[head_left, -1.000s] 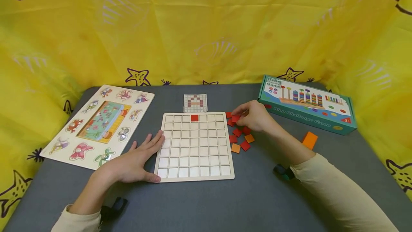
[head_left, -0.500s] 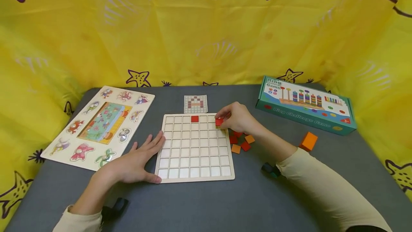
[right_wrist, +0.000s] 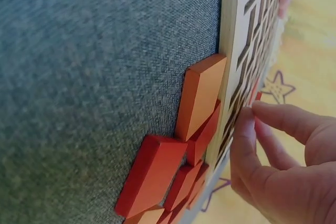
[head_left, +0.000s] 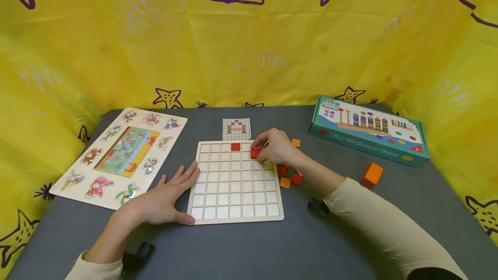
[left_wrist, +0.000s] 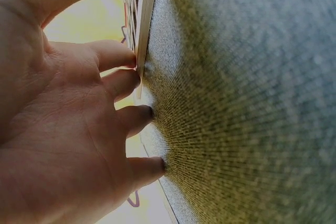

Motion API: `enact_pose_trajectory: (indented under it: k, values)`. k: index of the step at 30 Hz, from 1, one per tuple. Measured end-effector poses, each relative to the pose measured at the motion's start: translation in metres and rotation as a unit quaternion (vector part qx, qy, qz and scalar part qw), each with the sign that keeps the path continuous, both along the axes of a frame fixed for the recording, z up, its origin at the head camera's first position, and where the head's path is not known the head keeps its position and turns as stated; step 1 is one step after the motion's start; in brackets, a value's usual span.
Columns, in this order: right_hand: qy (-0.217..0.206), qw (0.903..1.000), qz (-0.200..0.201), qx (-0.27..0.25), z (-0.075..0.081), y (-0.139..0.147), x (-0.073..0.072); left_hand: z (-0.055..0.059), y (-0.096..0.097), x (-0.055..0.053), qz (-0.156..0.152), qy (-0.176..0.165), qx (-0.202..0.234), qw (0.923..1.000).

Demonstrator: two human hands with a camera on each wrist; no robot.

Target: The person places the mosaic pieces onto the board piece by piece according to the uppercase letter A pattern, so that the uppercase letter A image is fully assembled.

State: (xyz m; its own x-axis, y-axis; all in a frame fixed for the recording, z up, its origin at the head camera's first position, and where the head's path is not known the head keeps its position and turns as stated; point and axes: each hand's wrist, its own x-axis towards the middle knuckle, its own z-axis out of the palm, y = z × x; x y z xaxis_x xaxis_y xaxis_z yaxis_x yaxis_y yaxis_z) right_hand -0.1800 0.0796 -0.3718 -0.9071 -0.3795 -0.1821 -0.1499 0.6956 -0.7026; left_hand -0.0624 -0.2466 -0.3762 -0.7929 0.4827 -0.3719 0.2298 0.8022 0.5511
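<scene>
A wooden grid board point(head_left: 235, 222) lies in the middle of the table, with one red tile point(head_left: 235, 146) in its top row. My right hand point(head_left: 275, 146) pinches another red tile point(head_left: 255, 154) between thumb and fingers, above the board's upper right part. My left hand point(head_left: 165, 198) lies with spread, straight fingers along the board's left edge, and its fingertips touch the rim. In the left wrist view the palm point(left_wrist: 68, 124) faces the table, holding nothing. Several loose red tiles point(right_wrist: 152, 174) and orange tiles point(right_wrist: 202, 95) lie against the board's right side.
Behind the board lies a small pattern card point(head_left: 236, 129). On the left is a sea-animal puzzle board point(head_left: 126, 154). A green game box point(head_left: 369, 128) stands at the back right, with an orange block point(head_left: 371, 174) in front of it. A yellow curtain point(head_left: 249, 38) hangs behind.
My right hand has lifted a red tile from the pile and carried it left over the board's upper right. My left hand has stayed at the board's edge.
</scene>
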Motion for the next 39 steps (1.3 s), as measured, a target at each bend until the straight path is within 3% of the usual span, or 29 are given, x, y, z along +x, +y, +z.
enact_pose_trajectory:
  k: [17,39]
  values:
    - [0.002,0.9996,0.025,0.009,-0.002,-0.022,-0.004,0.003,0.002,0.002,0.005,-0.01,-0.001,0.9999]
    - [0.006,0.9992,0.031,0.025,-0.003,-0.026,-0.005,0.003,0.001,0.003,0.003,-0.002,0.002,1.0]
